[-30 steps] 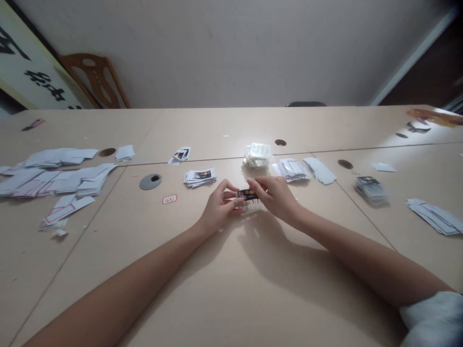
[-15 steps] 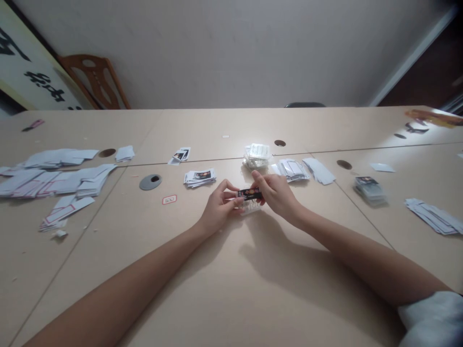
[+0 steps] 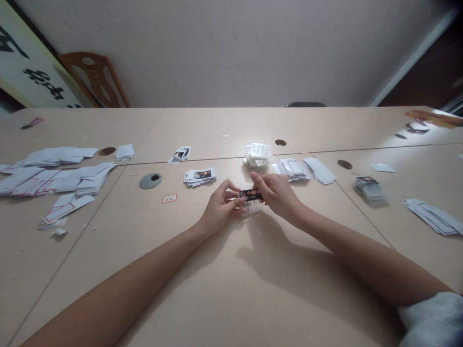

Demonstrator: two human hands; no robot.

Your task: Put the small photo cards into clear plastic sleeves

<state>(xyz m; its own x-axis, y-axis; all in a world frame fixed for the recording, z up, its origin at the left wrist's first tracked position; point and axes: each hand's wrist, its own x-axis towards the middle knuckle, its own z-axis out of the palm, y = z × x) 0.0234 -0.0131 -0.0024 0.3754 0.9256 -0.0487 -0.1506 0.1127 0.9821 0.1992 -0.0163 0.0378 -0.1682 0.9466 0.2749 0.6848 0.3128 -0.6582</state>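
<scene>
Near the table's middle, a small clear plastic case (image 3: 253,207) is between my two hands. A black printed card (image 3: 249,195) lies along the case's upper part; whether it is inside or on top I cannot tell. My left hand (image 3: 221,205) grips the case's left side, fingers behind and thumb in front. My right hand (image 3: 278,193) is closed at the right end of the card, with its thumb raised over it and the other fingertips partly hidden. Just beyond is a pile of clear plastic cases (image 3: 258,153).
Printed cards (image 3: 200,176) are stacked left of the hands. White folded papers (image 3: 293,169) lie right, near finished-looking cases (image 3: 370,190) and paper strips (image 3: 434,217). Many white papers (image 3: 58,180) cover the left side. A grey cable grommet (image 3: 150,181) sits in the table.
The case and black card have shifted very slightly right, with a bit more of the case's clear lower part showing. Both hands keep their hold.
</scene>
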